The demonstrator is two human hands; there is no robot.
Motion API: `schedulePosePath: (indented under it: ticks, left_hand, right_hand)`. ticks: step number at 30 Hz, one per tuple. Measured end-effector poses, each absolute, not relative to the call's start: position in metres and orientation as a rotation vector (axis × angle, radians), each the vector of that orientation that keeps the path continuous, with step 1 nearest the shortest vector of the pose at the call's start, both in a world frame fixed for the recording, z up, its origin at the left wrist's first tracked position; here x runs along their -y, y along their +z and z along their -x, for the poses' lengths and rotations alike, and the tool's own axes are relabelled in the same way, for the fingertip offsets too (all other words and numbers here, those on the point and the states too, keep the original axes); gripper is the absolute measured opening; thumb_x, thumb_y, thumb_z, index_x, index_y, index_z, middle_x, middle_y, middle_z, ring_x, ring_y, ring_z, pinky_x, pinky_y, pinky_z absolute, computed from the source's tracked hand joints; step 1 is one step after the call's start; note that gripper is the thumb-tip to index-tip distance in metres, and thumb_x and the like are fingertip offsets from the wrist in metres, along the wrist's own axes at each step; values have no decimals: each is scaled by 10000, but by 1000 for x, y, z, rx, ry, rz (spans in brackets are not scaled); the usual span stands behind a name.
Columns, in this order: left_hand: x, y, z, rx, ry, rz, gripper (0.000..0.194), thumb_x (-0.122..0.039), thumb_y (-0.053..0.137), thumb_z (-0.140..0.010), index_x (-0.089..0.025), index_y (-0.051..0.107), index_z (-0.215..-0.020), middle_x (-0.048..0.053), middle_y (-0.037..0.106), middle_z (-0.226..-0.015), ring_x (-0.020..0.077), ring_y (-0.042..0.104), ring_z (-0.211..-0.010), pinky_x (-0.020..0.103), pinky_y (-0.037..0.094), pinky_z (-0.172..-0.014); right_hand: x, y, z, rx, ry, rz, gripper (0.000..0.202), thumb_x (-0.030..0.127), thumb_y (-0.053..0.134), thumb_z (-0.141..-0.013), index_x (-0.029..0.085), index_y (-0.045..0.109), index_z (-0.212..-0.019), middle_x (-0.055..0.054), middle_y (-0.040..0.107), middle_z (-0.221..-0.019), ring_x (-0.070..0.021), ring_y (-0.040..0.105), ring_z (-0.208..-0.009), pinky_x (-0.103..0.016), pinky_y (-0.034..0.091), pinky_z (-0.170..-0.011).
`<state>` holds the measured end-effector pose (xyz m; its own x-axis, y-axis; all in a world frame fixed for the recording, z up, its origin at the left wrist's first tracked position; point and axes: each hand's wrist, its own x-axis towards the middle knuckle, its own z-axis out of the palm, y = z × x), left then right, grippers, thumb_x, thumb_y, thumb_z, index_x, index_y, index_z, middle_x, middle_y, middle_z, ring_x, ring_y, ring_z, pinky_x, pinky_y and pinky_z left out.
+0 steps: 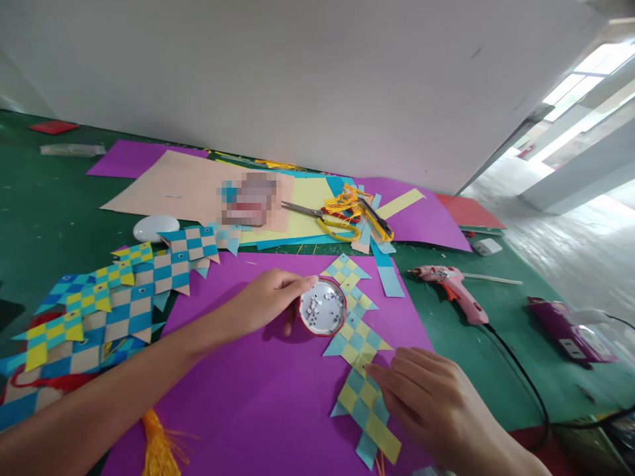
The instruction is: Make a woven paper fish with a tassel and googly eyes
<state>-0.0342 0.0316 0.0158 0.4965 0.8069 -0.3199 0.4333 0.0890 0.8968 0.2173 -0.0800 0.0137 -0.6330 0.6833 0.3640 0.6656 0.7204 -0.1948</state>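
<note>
My left hand (282,297) grips a round red-rimmed lid (322,324) by its left edge. Several small googly eyes (320,301) lie loose on its white inside. My right hand (426,390) rests at the right side of a string of woven paper fish (358,340) in pale yellow and light blue. Its fingers are bent together, with the index fingertip on a dark eye of one fish; whether something sits under that fingertip I cannot make out. Beneath them lies a purple sheet (248,396).
Woven fish in blue, beige and yellow (124,311) pile at the left. Scissors (317,215), a yellow cutter (376,221) and orange tassels (347,201) lie behind. A pink hot glue gun (454,287), its cord and a purple power strip (570,330) occupy the right.
</note>
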Motion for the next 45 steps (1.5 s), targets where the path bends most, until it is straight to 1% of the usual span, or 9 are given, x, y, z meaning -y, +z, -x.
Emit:
schedulePosePath:
  ticks: [8, 15, 20, 28, 33, 37, 40, 42, 45]
  left_hand:
    - [-31, 17, 34, -1123, 380, -1528, 498, -529, 394, -926, -159, 586, -654, 10, 568, -453, 109, 536, -397, 206, 368, -430]
    - [-31, 18, 34, -1144, 368, -1531, 504, -548, 394, -909, -153, 607, -679, 27, 588, -487, 124, 545, -420, 213, 361, -421]
    - [-32, 17, 34, -1122, 375, -1536, 507, -543, 388, -913, -156, 596, -660, 25, 582, -473, 125, 552, -430, 219, 387, -455]
    - [-35, 21, 37, -1095, 364, -1523, 510, -523, 371, -927, -167, 575, -625, 4, 577, -500, 108, 538, -416, 222, 401, -485]
    - [-37, 40, 56, -1160, 278, -1551, 453, -549, 497, -851, -194, 550, -576, -5, 579, -488, 119, 521, -415, 225, 394, -473]
    - [-27, 43, 83, -1285, 164, -1561, 448, -576, 526, -824, -204, 589, -584, 14, 584, -470, 139, 536, -437, 238, 403, -492]
    - [-19, 32, 103, -1355, 167, -1555, 474, -598, 500, -844, -204, 579, -593, 26, 587, -468, 135, 505, -409, 245, 369, -466]
    - [-17, 25, 114, -1418, 165, -1560, 504, -613, 471, -857, -200, 576, -590, 36, 591, -475, 129, 471, -386, 252, 353, -460]
    - [-17, 25, 122, -1505, 185, -1634, 512, -594, 466, -859, -201, 581, -553, 34, 537, -431, 140, 450, -386, 265, 345, -472]
  right_hand:
    - [79, 9, -214, 2546, 45, 1047, 240, 67, 447, -895, 153, 669, -913, -7, 594, -618, -127, 551, -592, -275, 416, -527]
    - [80, 16, -225, 2357, 48, 1137, 180, 76, 545, -872, 158, 665, -978, 8, 575, -616, -109, 504, -560, -268, 409, -527]
    - [82, 13, -229, 2345, 55, 1210, 167, 88, 544, -880, 154, 670, -967, 13, 541, -607, -107, 474, -540, -265, 386, -505]
    - [94, 1, -229, 2314, 96, 1221, 209, 79, 522, -887, 159, 663, -1018, -11, 602, -648, -120, 565, -619, -242, 434, -531]
    - [106, -9, -235, 2276, 54, 1188, 196, 83, 522, -881, 147, 652, -1013, -35, 669, -733, -137, 593, -631, -268, 489, -577]
    - [112, -11, -236, 2240, 9, 1195, 198, 132, 485, -905, 156, 663, -990, -40, 660, -725, -142, 604, -621, -258, 507, -561]
    - [117, -15, -240, 2225, -41, 1255, 214, 230, 510, -916, 148, 659, -1046, -66, 658, -782, -165, 630, -686, -268, 542, -593]
    - [122, -22, -243, 2252, -50, 1283, 279, 313, 555, -901, 139, 641, -1102, -86, 656, -845, -185, 641, -748, -280, 563, -627]
    - [128, -32, -245, 2293, -52, 1272, 353, 360, 589, -880, 140, 613, -1155, -95, 647, -895, -199, 638, -790, -287, 574, -648]
